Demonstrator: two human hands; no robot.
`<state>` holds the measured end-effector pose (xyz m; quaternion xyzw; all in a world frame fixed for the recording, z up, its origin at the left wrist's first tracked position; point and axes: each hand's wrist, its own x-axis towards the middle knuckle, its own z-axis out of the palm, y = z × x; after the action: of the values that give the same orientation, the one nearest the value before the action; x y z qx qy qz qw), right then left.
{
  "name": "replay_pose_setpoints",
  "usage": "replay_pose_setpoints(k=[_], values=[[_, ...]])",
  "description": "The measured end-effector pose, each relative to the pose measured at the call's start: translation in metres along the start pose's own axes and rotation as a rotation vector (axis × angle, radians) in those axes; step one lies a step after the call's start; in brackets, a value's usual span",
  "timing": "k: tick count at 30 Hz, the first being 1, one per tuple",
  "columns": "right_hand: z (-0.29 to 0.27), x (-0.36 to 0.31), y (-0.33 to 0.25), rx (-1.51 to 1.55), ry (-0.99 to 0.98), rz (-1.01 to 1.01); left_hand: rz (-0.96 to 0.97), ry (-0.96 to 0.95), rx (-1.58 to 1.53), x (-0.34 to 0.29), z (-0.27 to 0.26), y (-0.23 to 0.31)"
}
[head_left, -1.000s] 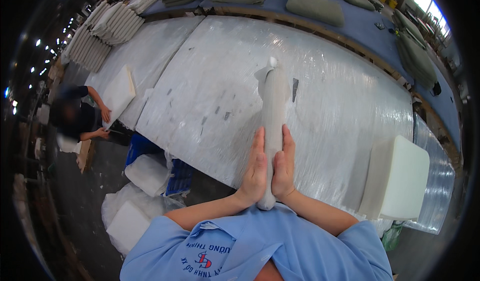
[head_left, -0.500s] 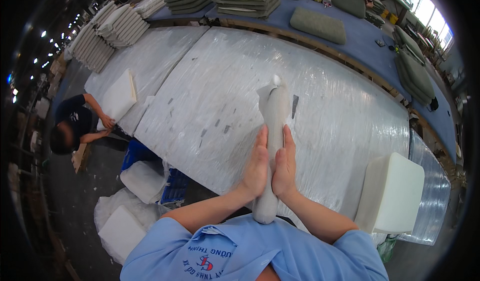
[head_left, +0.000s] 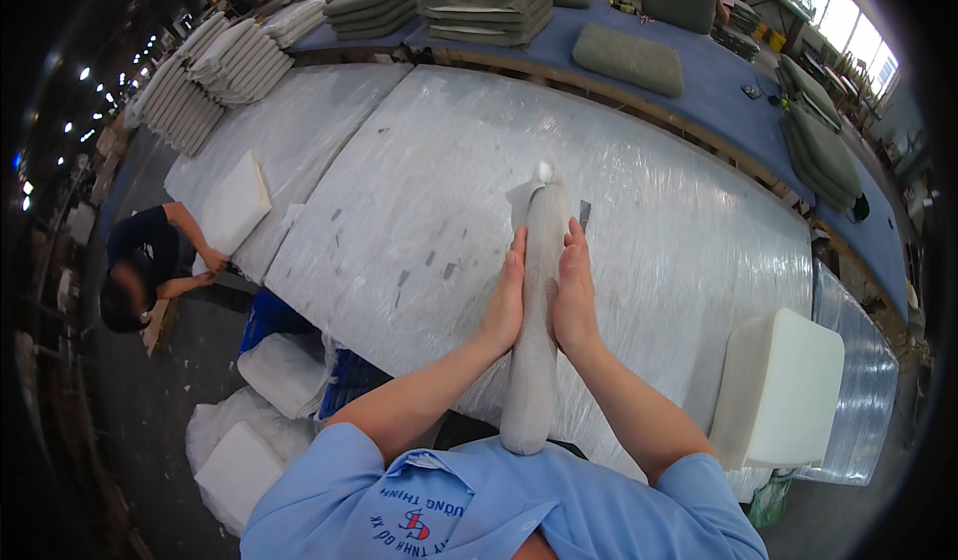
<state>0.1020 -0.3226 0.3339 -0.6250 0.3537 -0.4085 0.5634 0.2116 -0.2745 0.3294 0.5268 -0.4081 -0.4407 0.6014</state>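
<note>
A pale grey fabric-covered cushion (head_left: 535,350) stands on edge in front of me, seen edge-on, its near end against my shirt. At its far end a loose cloth flap (head_left: 523,197) sticks out beside a small bit of white. My left hand (head_left: 506,295) lies flat along the cushion's left side, fingers straight and pointing away. Against the right side rests my right hand (head_left: 573,295), its palm also flat. Between them the two palms hold the cushion; its broad faces are mostly hidden.
Plastic wrap covers the work table (head_left: 399,211). A white foam block stack (head_left: 783,390) stands at right. Lower left are a blue crate (head_left: 354,375) and bagged white foam (head_left: 239,470). Another person (head_left: 150,251) handles a white pad (head_left: 235,211). Grey-green cushions (head_left: 489,6) lie on a blue table (head_left: 718,126).
Both hands have slid a little farther along the cushion, away from me, and stand slightly wider apart. The other person at left has bent lower.
</note>
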Motion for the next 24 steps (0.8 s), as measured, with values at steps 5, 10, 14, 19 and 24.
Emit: replay_pose_setpoints(k=[5, 10, 14, 19, 24], values=[[0.005, 0.006, 0.005, -0.048, 0.083, -0.052, -0.067, 0.053, 0.168, -0.004, 0.012, 0.004], [0.002, 0.013, 0.016, 0.168, 0.010, 0.002, 0.019, 0.032, 0.179, 0.001, 0.008, 0.004], [-0.012, 0.053, 0.030, 0.293, 0.003, 0.120, 0.012, -0.037, 0.024, 0.037, 0.001, -0.010], [0.002, 0.085, 0.031, 0.399, -0.012, 0.163, -0.065, -0.024, -0.116, 0.080, -0.008, -0.004], [0.005, 0.083, 0.041, 0.290, 0.088, 0.047, -0.088, 0.035, -0.014, 0.084, 0.006, -0.006]])
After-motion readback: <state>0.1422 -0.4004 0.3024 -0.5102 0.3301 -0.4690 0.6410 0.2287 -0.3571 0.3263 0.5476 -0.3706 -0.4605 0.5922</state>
